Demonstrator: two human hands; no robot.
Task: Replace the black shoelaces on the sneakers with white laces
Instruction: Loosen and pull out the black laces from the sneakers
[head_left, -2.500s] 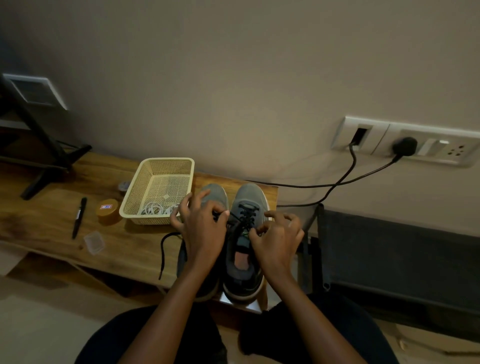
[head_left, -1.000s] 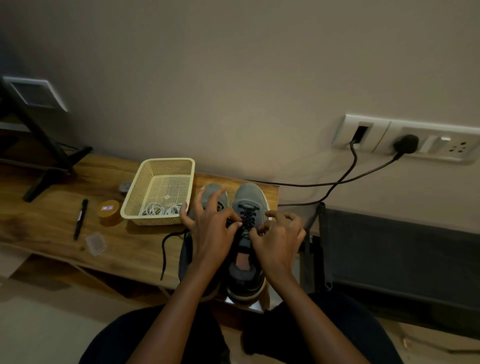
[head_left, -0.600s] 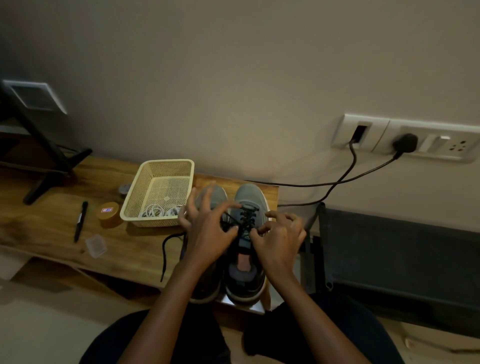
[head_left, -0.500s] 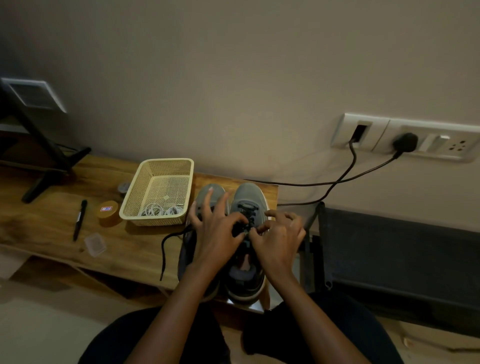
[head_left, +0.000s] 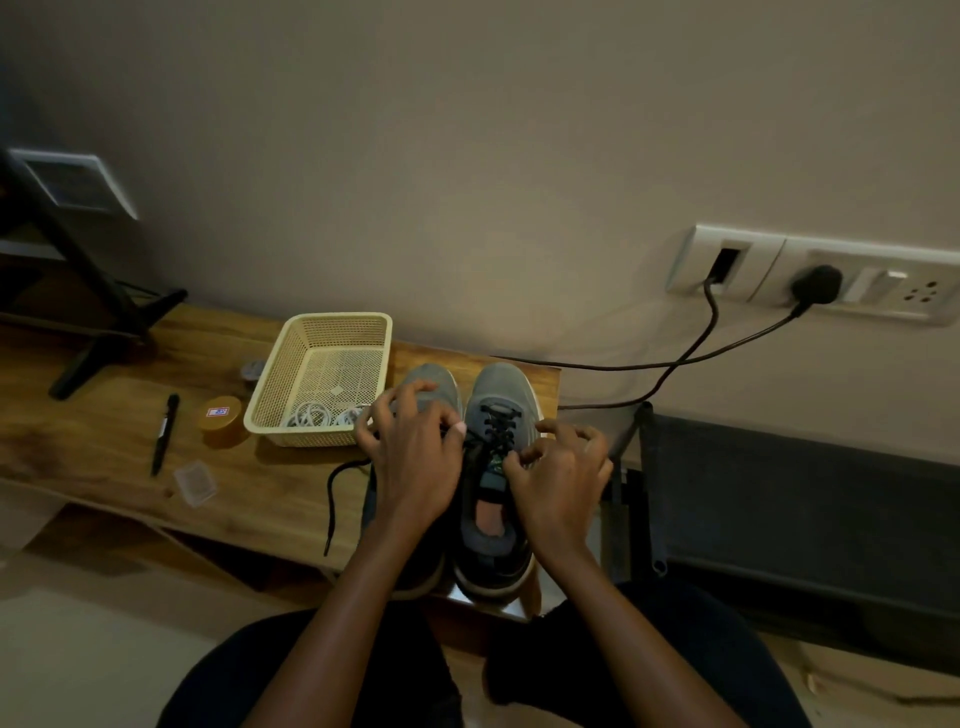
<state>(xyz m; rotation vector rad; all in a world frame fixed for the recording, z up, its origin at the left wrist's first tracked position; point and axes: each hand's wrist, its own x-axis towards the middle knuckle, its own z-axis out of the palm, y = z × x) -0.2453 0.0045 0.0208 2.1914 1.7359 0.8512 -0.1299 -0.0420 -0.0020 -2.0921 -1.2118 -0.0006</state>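
Grey sneakers (head_left: 498, 387) (2), toes toward wall (head_left: 467, 156)

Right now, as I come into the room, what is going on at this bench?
A seated person is working on a pair of grey sneakers that stand on a wooden bench. The left hand and the right hand both pinch the black lace of the right-side sneaker, which is laced in black. A loose black end trails over the front edge of the bench. The white laces lie unused in the cream basket beside the shoes.
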